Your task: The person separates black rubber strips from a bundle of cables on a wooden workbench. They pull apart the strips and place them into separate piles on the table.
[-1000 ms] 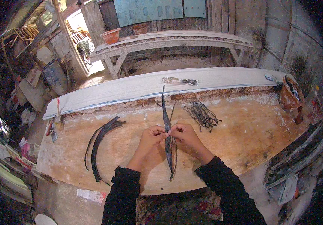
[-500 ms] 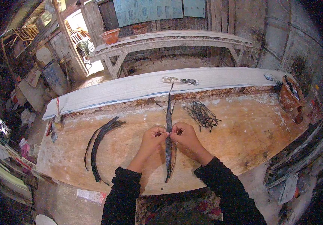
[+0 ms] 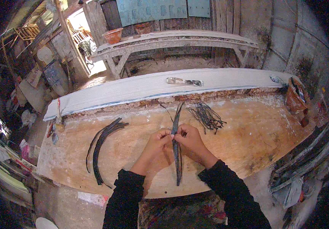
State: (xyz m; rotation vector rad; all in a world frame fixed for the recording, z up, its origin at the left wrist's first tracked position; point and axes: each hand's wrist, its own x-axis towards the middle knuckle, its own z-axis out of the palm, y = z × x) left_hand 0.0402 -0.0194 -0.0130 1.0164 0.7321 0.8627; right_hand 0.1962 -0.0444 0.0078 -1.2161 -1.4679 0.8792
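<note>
My left hand [image 3: 160, 140] and my right hand [image 3: 189, 138] meet over the middle of the wooden board. Fingers of both are pinched on a long, dark, flat strip [image 3: 178, 162], possibly a bundle of strips, lying lengthwise away from me and tapering at both ends. A thin dark strand [image 3: 166, 110] sticks out beyond my fingertips on the left. What exactly the fingertips pinch is hidden. To the left lies a curved bunch of black strips [image 3: 100, 149]. Just beyond my right hand is a tangled pile of thin black strands [image 3: 206, 116].
The wooden board [image 3: 248, 145] has a raised white plank [image 3: 122, 91] along its far side, with a stained scraper-like tool [image 3: 184, 81] on it. An orange-brown container [image 3: 296, 95] stands at the far right, a brush [image 3: 59, 118] at the left. Behind is a long bench [image 3: 179, 40] with an orange pot [image 3: 112, 36].
The far end of the dark strip has come down toward me and now leans slightly right. My hands stay nearly in place, still pinched together.
</note>
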